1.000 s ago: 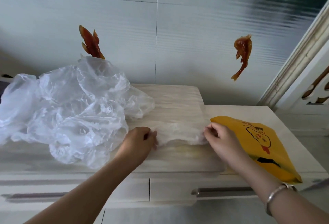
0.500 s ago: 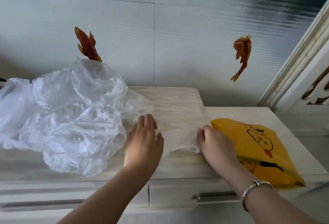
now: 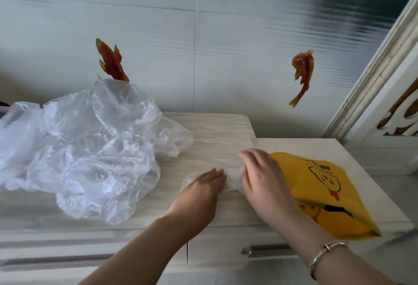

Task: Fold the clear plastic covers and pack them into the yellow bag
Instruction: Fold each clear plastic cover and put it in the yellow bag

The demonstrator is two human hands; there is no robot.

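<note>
Spanning the space left of the grip, a crumpled heap of clear plastic covers [image 3: 81,149] lies on the pale cabinet top [image 3: 214,130], well apart from the hands, while the yellow bag [image 3: 321,192] lies flat just right of the grip, partly under the right wrist. Between the two, the small folded cover [image 3: 233,179] sits on the cabinet top: the left hand [image 3: 201,190] presses it down with straight fingers laid together, and the right hand [image 3: 262,176] rests on its right end, though whether that hand's fingers pinch the plastic cannot be determined.
</note>
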